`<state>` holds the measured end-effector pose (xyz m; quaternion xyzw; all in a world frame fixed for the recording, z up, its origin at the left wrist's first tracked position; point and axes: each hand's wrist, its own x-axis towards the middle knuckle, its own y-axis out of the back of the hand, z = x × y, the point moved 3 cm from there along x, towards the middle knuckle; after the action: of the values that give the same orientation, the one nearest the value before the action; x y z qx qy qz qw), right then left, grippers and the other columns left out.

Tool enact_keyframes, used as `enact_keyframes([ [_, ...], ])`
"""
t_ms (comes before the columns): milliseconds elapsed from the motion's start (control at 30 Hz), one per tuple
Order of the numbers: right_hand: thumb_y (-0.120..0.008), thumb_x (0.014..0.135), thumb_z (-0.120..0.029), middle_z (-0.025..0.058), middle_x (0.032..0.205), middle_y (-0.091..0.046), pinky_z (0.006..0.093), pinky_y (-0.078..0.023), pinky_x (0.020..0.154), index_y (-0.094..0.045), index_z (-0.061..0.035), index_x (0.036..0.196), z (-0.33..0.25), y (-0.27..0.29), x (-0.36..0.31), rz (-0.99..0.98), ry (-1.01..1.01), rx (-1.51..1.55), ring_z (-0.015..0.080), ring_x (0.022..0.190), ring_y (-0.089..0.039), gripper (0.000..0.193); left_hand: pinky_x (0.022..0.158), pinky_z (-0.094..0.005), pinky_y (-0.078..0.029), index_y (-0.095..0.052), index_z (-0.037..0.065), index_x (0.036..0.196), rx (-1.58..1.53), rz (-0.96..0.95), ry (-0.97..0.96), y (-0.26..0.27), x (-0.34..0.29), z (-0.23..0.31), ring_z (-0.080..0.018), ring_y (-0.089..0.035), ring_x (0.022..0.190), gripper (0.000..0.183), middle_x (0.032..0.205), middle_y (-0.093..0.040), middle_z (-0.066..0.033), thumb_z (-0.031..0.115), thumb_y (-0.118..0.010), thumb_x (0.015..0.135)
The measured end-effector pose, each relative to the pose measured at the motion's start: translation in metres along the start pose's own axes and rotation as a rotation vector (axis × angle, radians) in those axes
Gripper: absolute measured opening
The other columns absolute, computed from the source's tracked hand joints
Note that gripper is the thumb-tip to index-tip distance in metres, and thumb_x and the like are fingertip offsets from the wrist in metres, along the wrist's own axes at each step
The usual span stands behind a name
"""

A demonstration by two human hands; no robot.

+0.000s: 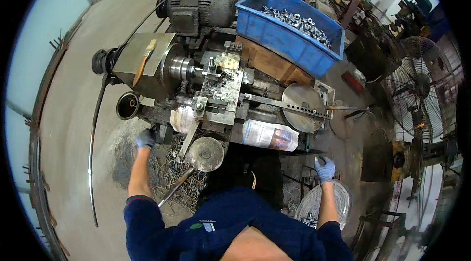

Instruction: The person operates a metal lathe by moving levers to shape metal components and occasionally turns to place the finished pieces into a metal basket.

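My left hand (pixel 145 139), in a light grey-blue glove, is at the near left end of a small metal lathe (pixel 221 87), against a dark fitting there. Its fingers look closed, but what they hold is hidden. On the right, my gloved right hand (pixel 325 169) is raised over the rim of a round perforated basket (pixel 338 195). Its thumb and fingers are apart, with nothing visible between them. Small metal parts (pixel 310 221) lie in that basket. A bright round chuck (pixel 181 68) faces the tool post (pixel 212 66), and shavings cover the slide between.
A blue bin (pixel 289 30) of small metal parts stands behind the lathe. A brush (pixel 144 63) rests on the headstock, below a motor (pixel 201 8). Long levers with round weights (pixel 205 154) jut out nearby. Curled shavings (pixel 181 177) litter the floor; a caged fan (pixel 417 87) stands right.
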<state>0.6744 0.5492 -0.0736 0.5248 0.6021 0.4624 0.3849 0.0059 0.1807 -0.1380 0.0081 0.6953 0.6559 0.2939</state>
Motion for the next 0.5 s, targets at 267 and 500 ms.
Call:
enact_keyframes([
  [267,-0.070,0.073,-0.041,0.0172,0.094,-0.067,0.0363,-0.048,0.083,-0.069,-0.0038,0.091,-0.040,0.043,0.019,0.018,0.109,0.076,0.0317,0.090,-0.063,0.041,0.077,-0.0439,-0.050,-0.064,0.008,0.101,0.100,0.008,-0.205,-0.008,0.000,-0.001,-0.0375,-0.062,0.092,0.047,0.100,-0.064,-0.0190,0.049,-0.048,0.083],
  [500,-0.070,0.074,-0.041,0.0199,0.099,-0.065,0.0381,-0.048,0.083,-0.065,0.0020,0.099,-0.058,0.076,0.091,0.181,0.228,0.040,0.0336,0.092,-0.062,0.050,0.082,-0.0444,-0.047,-0.064,0.009,0.105,-0.050,0.011,-0.195,-0.031,0.021,-0.029,-0.0366,-0.058,0.100,0.055,0.103,-0.063,-0.0200,0.057,-0.049,0.081],
])
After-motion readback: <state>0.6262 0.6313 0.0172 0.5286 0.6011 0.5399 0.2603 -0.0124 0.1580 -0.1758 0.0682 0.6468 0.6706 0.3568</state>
